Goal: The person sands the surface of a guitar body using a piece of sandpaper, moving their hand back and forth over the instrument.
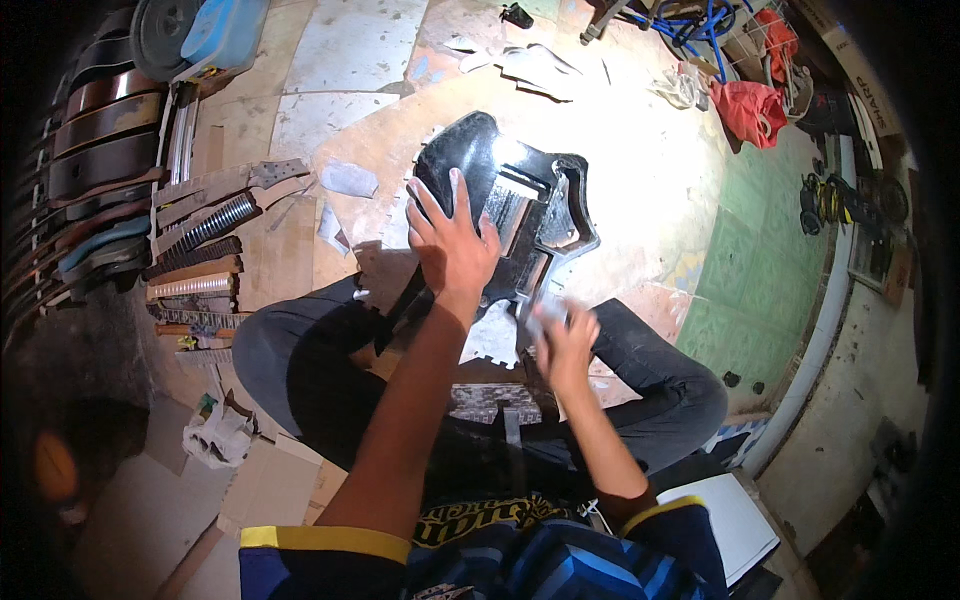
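A glossy black electric guitar body (462, 150) with routed cavities and a cut-out rests on the floor between my crossed legs. My left hand (452, 240) lies flat on its left half, fingers spread and pressing on the surface. My right hand (570, 345) is closed at the lower right edge of the body, near the neck end. It is blurred by motion. Between its fingers is a small pale piece (546, 312) that looks like folded sandpaper; its underside is hidden.
Several guitar necks (215, 225) lie to the left, beside a rack of stacked guitar bodies (105, 135). Scraps of pale paper (349, 180) lie near the guitar body. A red bag (748, 112) and blue cable (700, 28) sit at the far right. Cardboard (270, 492) lies at the near left.
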The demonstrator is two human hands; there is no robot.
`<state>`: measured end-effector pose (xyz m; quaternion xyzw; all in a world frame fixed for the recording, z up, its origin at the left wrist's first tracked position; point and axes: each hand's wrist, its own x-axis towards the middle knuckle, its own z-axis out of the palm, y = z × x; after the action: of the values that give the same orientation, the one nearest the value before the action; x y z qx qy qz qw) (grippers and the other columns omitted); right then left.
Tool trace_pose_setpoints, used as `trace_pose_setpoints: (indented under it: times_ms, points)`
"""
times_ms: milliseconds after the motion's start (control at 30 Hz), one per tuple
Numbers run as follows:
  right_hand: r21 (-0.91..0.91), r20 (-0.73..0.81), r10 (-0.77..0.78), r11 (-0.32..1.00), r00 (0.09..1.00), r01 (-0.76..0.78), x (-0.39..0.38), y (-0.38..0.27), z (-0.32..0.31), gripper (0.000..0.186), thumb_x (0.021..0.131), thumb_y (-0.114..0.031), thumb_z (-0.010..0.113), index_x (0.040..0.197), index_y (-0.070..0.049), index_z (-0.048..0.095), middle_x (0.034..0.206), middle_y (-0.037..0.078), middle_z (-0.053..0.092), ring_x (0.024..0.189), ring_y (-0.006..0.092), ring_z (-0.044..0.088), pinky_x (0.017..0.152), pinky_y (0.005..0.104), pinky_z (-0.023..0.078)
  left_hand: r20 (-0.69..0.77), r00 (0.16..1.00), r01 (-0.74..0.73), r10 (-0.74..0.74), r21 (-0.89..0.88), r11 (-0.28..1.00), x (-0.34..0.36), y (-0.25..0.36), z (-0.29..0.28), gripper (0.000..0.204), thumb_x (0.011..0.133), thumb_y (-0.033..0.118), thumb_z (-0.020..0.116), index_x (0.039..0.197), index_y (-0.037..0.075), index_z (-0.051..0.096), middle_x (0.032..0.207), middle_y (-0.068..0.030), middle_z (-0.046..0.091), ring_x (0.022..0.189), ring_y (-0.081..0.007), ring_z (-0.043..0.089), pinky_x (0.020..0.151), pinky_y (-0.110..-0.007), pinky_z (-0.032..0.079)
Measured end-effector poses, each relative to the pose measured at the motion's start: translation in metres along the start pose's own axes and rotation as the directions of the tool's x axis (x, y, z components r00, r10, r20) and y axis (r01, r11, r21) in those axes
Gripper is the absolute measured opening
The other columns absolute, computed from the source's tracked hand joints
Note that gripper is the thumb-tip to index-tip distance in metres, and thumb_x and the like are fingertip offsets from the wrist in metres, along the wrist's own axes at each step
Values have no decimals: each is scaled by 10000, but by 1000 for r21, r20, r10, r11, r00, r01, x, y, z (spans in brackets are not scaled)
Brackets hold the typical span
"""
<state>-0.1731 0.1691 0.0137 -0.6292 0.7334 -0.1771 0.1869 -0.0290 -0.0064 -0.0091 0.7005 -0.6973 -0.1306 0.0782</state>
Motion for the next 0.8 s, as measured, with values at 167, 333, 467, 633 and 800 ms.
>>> trace_pose_setpoints:
  times_ms: [167,333,467,633,800]
  points:
    - [51,-117,92,995,989,-87,35,6,6,507,858,-96,752,1343,-217,668,1298,248,551,1217,449,499,1026,555,374,-3,1000,-16,15,-63,998,-1,1,3,754,968,365,613,1640,176,328,1628,-379,213,1437,-536,346,1120,-630,373]
    - [87,-11,-41,995,999,42,-15,6,-1,483,815,-89,777,1282,-196,706,1269,225,575,1212,436,515,1040,554,365,29,1000,10,-10,-29,1000,-2,-1,0,743,971,358,613,1636,173,337,1626,-381,221,1435,-535,345,1124,-616,371]
    - [145,-121,17,989,993,1,54,17,1,427,863,-94,750,1283,-154,699,1312,250,555,1221,434,501,1043,512,387,17,1000,-5,5,-42,999,-6,0,3,740,974,358,612,1636,173,339,1628,-377,221,1440,-530,344,1126,-601,376]
    - [184,35,-171,969,985,162,-26,29,-3,469,804,-108,787,1261,-181,712,1284,210,589,1227,416,533,1040,525,383,52,998,22,-21,-10,1000,-1,2,1,735,975,362,607,1635,174,342,1631,-373,219,1446,-525,342,1127,-604,374]
    - [116,-149,-38,992,988,56,52,15,-1,515,831,-66,783,1320,-179,667,1280,229,574,1187,418,525,1007,512,398,13,1000,-14,14,-56,998,-1,1,2,742,970,370,600,1637,184,335,1635,-368,216,1455,-516,338,1121,-611,380]
